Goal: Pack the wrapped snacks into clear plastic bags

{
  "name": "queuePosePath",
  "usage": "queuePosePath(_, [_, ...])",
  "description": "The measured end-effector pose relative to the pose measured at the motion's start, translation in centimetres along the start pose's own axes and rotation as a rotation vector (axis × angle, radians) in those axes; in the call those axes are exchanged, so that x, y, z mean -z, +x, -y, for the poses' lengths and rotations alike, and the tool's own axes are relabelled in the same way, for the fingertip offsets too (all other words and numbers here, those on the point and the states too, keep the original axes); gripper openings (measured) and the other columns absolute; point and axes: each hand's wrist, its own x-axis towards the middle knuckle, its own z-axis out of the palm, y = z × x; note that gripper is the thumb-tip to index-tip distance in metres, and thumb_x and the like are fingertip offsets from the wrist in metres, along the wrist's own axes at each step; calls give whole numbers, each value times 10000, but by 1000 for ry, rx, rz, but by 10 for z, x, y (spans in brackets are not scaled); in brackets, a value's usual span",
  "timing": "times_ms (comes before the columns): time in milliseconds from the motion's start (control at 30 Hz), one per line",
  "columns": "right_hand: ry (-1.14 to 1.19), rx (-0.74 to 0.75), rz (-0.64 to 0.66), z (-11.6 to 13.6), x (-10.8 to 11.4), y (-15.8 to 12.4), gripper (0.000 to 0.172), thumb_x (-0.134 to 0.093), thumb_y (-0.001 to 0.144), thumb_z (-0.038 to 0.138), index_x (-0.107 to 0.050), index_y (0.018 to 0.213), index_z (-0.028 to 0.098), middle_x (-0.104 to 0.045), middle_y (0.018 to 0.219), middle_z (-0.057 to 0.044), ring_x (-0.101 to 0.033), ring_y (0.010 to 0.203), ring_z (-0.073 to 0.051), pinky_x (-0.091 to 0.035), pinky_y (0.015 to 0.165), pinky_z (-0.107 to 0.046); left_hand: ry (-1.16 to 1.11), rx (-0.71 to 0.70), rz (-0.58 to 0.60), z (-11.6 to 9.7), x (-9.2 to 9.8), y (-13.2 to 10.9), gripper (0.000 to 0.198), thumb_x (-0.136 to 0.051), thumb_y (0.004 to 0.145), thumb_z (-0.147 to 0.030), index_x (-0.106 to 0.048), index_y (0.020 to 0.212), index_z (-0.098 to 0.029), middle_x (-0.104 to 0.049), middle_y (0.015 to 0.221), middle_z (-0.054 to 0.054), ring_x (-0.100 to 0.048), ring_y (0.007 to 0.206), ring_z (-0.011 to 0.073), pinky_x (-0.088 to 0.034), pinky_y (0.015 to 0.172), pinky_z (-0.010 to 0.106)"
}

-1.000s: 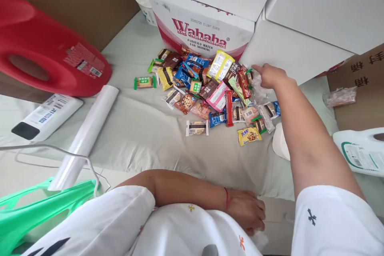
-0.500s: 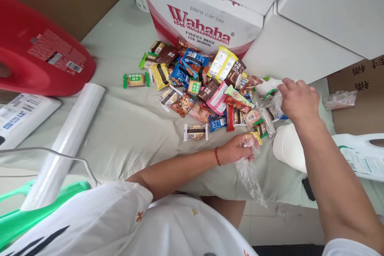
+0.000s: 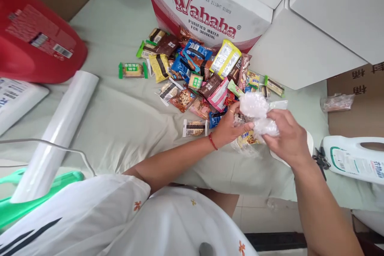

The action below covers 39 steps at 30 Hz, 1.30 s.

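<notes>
My right hand (image 3: 286, 138) is closed on a bunch of crumpled clear plastic bags (image 3: 255, 106). To its left, my left hand (image 3: 229, 130) has its fingers closed on more crumpled clear plastic, whose thin tail (image 3: 247, 152) hangs below. The two hands nearly meet over the right side of a heap of wrapped snacks (image 3: 210, 88). A yellow cookie packet (image 3: 247, 138) shows just beneath the plastic between them. Apart from the heap lie a green-ended biscuit packet (image 3: 133, 70) and a clear cookie packet (image 3: 195, 128).
A Wahaha water carton (image 3: 207, 12) stands behind the heap, beside white boxes (image 3: 315, 48). At left are a red jug (image 3: 39, 36), a white roll (image 3: 57, 136) and a green plastic item (image 3: 60, 188). A white detergent bottle (image 3: 354, 160) lies at right, near black keys (image 3: 321, 159).
My right hand has moved left and down toward my left hand, bringing crumpled plastic with it. My left hand has shifted up and left, still with clear plastic.
</notes>
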Motion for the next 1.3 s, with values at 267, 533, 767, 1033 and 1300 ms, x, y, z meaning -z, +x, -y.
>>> queuePosePath(267, [801, -389, 126, -10, 0, -36, 465, -845, 595, 348, -674, 1024, 296, -694, 993, -7, -624, 768, -218, -485, 665, -313, -42, 60, 114, -2, 1, -8, 559, -717, 849, -660, -636, 1122, -179, -642, 988, 41, -597, 912, 164, -496, 853, 285])
queuePosePath(533, [1303, -702, 207, 14, -26, -48, 579, -866, 500, 241, -652, 1037, 261, -690, 881, 25, -630, 749, -188, -495, 628, -265, 128, -253, 528, -14, 2, -11, 909, -560, 775, -914, -648, 1391, -251, -460, 1519, 141, -387, 1490, 370, -281, 1259, 518])
queuePosePath(767, [1539, -697, -70, 59, -62, -73, 623, -673, 812, 488, -573, 1417, 376, -630, 1442, -20, -632, 1266, -258, -607, 889, -373, 364, -191, 528, 1, -6, -23, 683, -920, 662, -504, -724, 1242, -200, -500, 1425, 161, -449, 1418, 364, -371, 1212, 477])
queuePosePath(1033, [411, -708, -161, -14, -11, -151, 558, -691, 878, 535, -635, 1415, 397, -671, 1332, -105, -717, 858, -303, -616, 815, -552, 123, 82, 462, -8, 2, -12, 262, -742, 640, -244, -627, 865, -177, -645, 970, 25, -596, 908, 178, -482, 887, 306])
queuePosePath(1300, [-195, -669, -15, -157, -54, -154, 353, -495, 859, 384, -774, 999, 220, -745, 1056, -181, -694, 976, -398, -542, 887, -560, -118, 303, 524, -3, 0, -16, 353, -809, 595, -251, -620, 883, -172, -629, 929, 2, -554, 764, 123, -430, 700, 234])
